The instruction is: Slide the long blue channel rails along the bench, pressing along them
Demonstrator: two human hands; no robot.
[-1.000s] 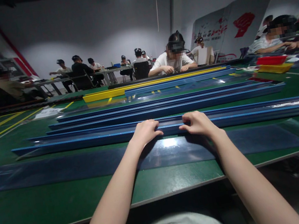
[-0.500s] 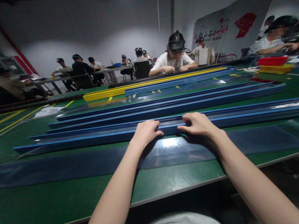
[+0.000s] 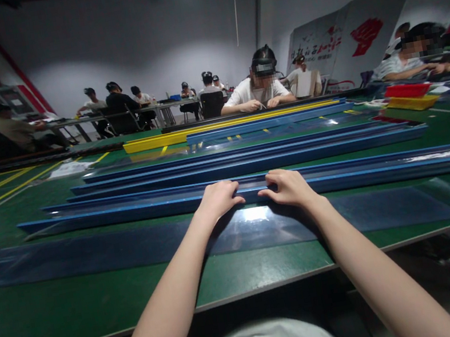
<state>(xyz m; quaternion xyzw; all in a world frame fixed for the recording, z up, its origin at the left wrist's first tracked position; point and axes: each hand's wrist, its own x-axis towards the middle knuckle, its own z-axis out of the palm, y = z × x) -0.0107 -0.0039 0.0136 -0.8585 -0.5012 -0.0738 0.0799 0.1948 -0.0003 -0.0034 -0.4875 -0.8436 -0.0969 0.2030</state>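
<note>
A long blue channel [image 3: 149, 211] lies across the green table [image 3: 101, 306]. My left hand [image 3: 221, 195] grips its near edge, thumb on the near side and fingers over the top. Just to the right, my right hand [image 3: 284, 186] holds the same edge in the same way, with a short gap between the two thumbs. Between my forearms and under my wrists, a clear flat strip [image 3: 113, 251] lies along the near part of the table. The fingertips of both hands are partly hidden inside the channel.
Beyond lie more blue channels [image 3: 250, 164] and a yellow channel [image 3: 151, 143]. A red tray [image 3: 407, 90] rests on a yellow tray [image 3: 412, 102] at the right. A white packet [image 3: 70, 168] lies at the left. A person [image 3: 257, 93] sits across the table; others sit behind.
My right hand has shifted slightly left along the blue channel, towards my left hand. My left hand keeps nearly the same place.
</note>
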